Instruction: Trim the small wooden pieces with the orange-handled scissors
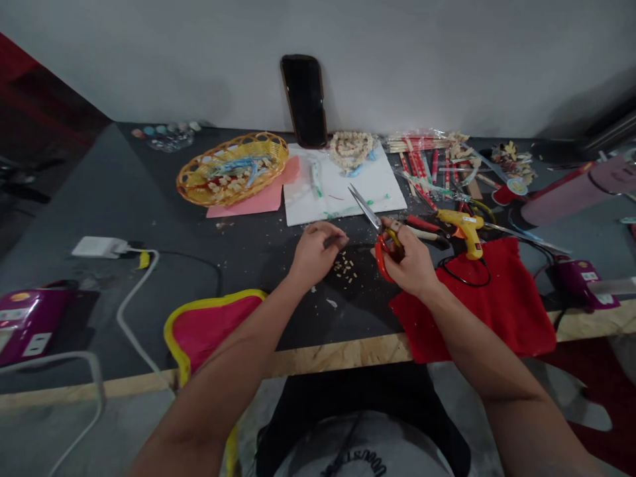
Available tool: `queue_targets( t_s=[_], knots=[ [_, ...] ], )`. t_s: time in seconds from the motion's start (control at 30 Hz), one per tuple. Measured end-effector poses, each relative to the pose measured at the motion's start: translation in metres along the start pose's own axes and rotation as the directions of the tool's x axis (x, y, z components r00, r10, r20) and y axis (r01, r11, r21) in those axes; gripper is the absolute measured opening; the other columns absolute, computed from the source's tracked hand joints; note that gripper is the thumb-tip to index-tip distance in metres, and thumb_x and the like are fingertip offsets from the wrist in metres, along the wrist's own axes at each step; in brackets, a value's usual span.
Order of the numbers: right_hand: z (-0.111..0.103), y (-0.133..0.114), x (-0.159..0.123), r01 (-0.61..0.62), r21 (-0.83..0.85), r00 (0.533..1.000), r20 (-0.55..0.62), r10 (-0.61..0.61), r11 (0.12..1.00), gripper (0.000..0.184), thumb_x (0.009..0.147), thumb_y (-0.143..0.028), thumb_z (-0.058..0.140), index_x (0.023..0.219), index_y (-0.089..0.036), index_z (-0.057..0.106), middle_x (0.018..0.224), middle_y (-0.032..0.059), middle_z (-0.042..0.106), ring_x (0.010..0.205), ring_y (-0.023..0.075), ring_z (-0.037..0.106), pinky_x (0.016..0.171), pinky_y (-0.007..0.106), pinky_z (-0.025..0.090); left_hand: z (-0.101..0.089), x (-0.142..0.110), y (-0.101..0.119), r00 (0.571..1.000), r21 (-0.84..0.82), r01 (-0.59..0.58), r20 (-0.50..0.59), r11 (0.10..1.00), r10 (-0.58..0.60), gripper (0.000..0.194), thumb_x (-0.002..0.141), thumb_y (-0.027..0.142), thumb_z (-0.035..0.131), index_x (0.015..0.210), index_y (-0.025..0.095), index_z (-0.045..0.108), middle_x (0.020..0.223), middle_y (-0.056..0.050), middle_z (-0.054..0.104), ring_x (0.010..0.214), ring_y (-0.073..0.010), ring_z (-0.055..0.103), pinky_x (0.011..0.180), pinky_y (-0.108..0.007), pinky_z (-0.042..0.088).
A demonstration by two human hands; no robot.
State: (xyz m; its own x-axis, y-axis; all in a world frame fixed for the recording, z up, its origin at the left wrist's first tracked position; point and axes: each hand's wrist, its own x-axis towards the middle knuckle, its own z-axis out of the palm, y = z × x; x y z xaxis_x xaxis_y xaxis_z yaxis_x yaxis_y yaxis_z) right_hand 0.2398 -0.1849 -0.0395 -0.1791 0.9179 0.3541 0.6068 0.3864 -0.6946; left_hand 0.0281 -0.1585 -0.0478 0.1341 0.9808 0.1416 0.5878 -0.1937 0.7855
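Note:
My right hand (pixel 410 262) grips red-handled scissors (pixel 373 226), fingers through the loops, blades parted and pointing up-left toward the white sheet (pixel 342 189). My left hand (pixel 315 252) is closed in a pinch on a small dark thing I cannot make out, just left of the scissors. Between and below the two hands lies a scatter of small pale cut pieces (pixel 345 268) on the dark table (pixel 149 218).
A yellow woven basket (pixel 232 169) sits back left on pink paper. A phone (pixel 304 99) leans on the wall. A yellow glue gun (pixel 467 228) lies on red cloth (pixel 489 301) to the right, with red sticks (pixel 422 165) behind. White cable (pixel 132 301) and charger lie left.

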Motion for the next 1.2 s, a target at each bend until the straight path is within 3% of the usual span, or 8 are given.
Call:
queue_targets(
  t_s=[0.07,0.13,0.27,0.4,0.6,0.77,1.0,1.2],
  knots=[
    [-0.002,-0.002,0.001,0.022,0.001,1.0,0.004,-0.022,1.0,0.053,0.082,-0.027,0.062,0.133,-0.022,0.048,0.104,0.0069,0.063,0.073,0.0173,0.059,0.069,0.033,0.056,-0.008,0.001,-0.003,0.997,-0.25,0.062,-0.028,0.966,-0.071,0.015,0.084,0.032,0.057,0.083,0.018,0.064,0.079,-0.002,0.06,0.074,-0.0161,0.053,0.073,-0.03,0.04],
    [-0.004,-0.005,0.001,0.074,0.004,0.996,0.051,-0.074,0.997,0.054,0.082,-0.028,0.062,0.134,-0.021,0.047,0.108,0.0092,0.063,0.085,0.0208,0.062,0.074,0.035,0.057,-0.014,0.0,-0.005,0.992,-0.469,0.113,0.003,0.876,-0.127,0.02,0.084,0.037,0.059,0.084,0.018,0.061,0.073,0.0,0.055,0.067,-0.0134,0.048,0.066,-0.026,0.038],
    [-0.005,-0.013,-0.002,0.211,-0.029,0.961,0.189,-0.202,0.977,0.056,0.081,-0.029,0.063,0.134,-0.021,0.046,0.119,0.0125,0.06,0.112,0.0267,0.057,0.092,0.042,0.054,-0.02,-0.006,-0.006,0.989,-0.665,0.149,0.088,0.732,-0.121,0.023,0.08,0.04,0.065,0.084,0.018,0.061,0.071,0.001,0.053,0.065,-0.0123,0.046,0.063,-0.024,0.036],
    [-0.002,-0.015,-0.006,0.239,-0.084,0.937,0.281,-0.207,0.967,0.059,0.08,-0.029,0.062,0.137,-0.022,0.044,0.124,0.0125,0.058,0.117,0.0277,0.055,0.098,0.044,0.052,-0.023,-0.009,-0.005,0.988,-0.656,0.139,0.143,0.741,-0.059,0.021,0.08,0.039,0.067,0.081,0.019,0.062,0.075,-0.001,0.054,0.066,-0.0131,0.046,0.063,-0.025,0.037],
    [-0.001,-0.015,-0.007,0.217,-0.093,0.928,0.328,-0.176,0.972,0.062,0.079,-0.029,0.065,0.137,-0.023,0.044,0.122,0.0117,0.057,0.116,0.0277,0.055,0.096,0.043,0.053,-0.024,-0.011,-0.003,0.981,-0.629,0.112,0.193,0.769,0.015,0.025,0.084,0.044,0.062,0.079,0.019,0.061,0.075,-0.001,0.052,0.065,-0.0135,0.045,0.063,-0.026,0.037],
    [0.0,-0.015,-0.008,0.232,-0.062,0.924,0.325,-0.2,0.971,0.061,0.08,-0.03,0.064,0.137,-0.023,0.043,0.122,0.0113,0.058,0.115,0.0264,0.056,0.096,0.043,0.053,-0.024,-0.012,0.0,0.981,-0.61,0.125,0.193,0.782,-0.006,0.027,0.081,0.045,0.065,0.078,0.018,0.062,0.075,-0.002,0.054,0.066,-0.0148,0.047,0.064,-0.028,0.04],
    [0.002,-0.017,-0.008,0.222,-0.025,0.921,0.332,-0.202,0.975,0.061,0.084,-0.036,0.062,0.139,-0.022,0.042,0.124,0.0124,0.057,0.117,0.0269,0.056,0.097,0.044,0.053,-0.016,-0.015,0.001,0.98,-0.708,0.19,0.183,0.68,-0.082,0.03,0.078,0.045,0.068,0.071,0.017,0.059,0.067,0.0,0.052,0.057,-0.0115,0.042,0.055,-0.025,0.034],
    [0.005,-0.016,-0.009,0.228,-0.033,0.925,0.319,-0.206,0.973,0.062,0.084,-0.034,0.063,0.14,-0.023,0.042,0.123,0.012,0.058,0.117,0.0266,0.055,0.1,0.044,0.052,-0.016,-0.016,0.005,0.983,-0.721,0.182,0.149,0.669,-0.107,0.025,0.076,0.038,0.069,0.067,0.017,0.057,0.066,0.001,0.05,0.058,-0.0111,0.039,0.056,-0.025,0.032]
  ],
)
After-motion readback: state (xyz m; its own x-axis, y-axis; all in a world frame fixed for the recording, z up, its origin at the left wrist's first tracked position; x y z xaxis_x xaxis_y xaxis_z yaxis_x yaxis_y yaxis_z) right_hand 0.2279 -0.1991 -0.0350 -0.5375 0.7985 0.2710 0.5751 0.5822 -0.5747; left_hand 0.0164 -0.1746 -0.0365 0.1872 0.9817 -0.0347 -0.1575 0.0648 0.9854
